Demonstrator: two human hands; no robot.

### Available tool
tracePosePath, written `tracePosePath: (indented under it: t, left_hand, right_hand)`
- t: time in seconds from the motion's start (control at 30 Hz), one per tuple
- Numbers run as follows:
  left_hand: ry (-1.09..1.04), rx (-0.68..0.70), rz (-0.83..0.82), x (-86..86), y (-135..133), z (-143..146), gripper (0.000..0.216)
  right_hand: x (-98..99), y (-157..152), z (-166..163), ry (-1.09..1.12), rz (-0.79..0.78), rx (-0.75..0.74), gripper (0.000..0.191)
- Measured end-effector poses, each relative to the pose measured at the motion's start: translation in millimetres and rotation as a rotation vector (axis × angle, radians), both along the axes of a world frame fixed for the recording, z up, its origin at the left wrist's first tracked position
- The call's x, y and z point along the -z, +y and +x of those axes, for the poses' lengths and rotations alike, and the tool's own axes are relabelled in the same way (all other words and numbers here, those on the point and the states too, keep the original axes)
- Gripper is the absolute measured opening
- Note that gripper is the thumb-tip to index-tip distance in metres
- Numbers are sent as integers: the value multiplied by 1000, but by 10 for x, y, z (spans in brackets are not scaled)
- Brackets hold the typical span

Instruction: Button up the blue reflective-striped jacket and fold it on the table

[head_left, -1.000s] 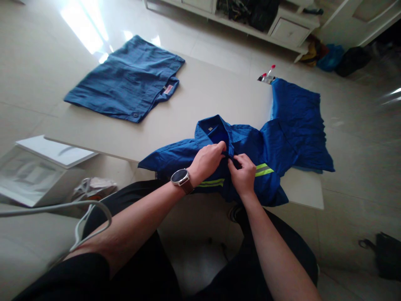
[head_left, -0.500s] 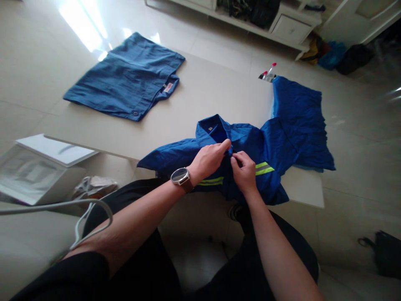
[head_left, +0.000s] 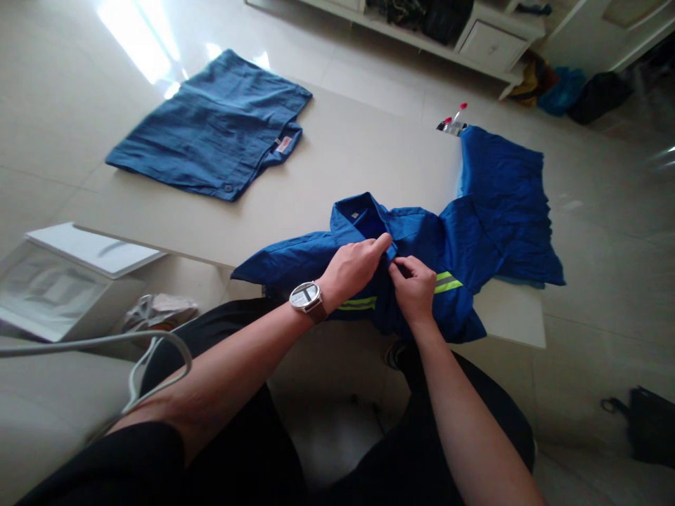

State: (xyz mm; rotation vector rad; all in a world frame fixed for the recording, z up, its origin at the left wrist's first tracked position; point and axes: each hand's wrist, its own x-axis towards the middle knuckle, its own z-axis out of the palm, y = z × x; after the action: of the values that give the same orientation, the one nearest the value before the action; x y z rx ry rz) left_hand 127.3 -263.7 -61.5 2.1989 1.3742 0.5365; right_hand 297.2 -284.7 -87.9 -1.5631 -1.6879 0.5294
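A bright blue work shirt (head_left: 422, 242) with yellow reflective stripes lies spread on the near part of a low beige table (head_left: 342, 161), its collar pointing away from me. My left hand (head_left: 354, 268), a watch on its wrist, pinches the shirt's front edge just below the collar. My right hand (head_left: 416, 288) pinches the opposite front edge, the fingertips of both hands almost touching. One sleeve hangs over the near table edge toward my lap.
A folded darker blue garment (head_left: 216, 130) lies at the table's far left. Small bottles (head_left: 452, 121) stand at the far right corner. A white box (head_left: 63, 277) and a white cable (head_left: 131, 351) sit at my left. A dark bag (head_left: 646, 422) is on the floor, right.
Both hands have crept slightly up the shirt front toward the collar, still pinching the two edges together. The shirt has barely shifted.
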Motion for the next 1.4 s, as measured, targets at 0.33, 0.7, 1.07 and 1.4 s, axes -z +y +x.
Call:
tracePosePath:
  t: [0.33,0.7,1.07,1.4]
  left_hand:
    - [-23,72,50,56,2,0,26]
    - [-312,8,17,136,20,15,40]
    - [-429,-92,16,153,17,62,33]
    - [-252,-200,-56,131,-59,95,7]
  right_hand:
    - [23,10,21,31,-22,10,17]
    - [16,5,5,-85,77,-53,10]
    - [41,-11,-15,-106,194,-76,11]
    - [82,-27,-29,-130,247,-49,10]
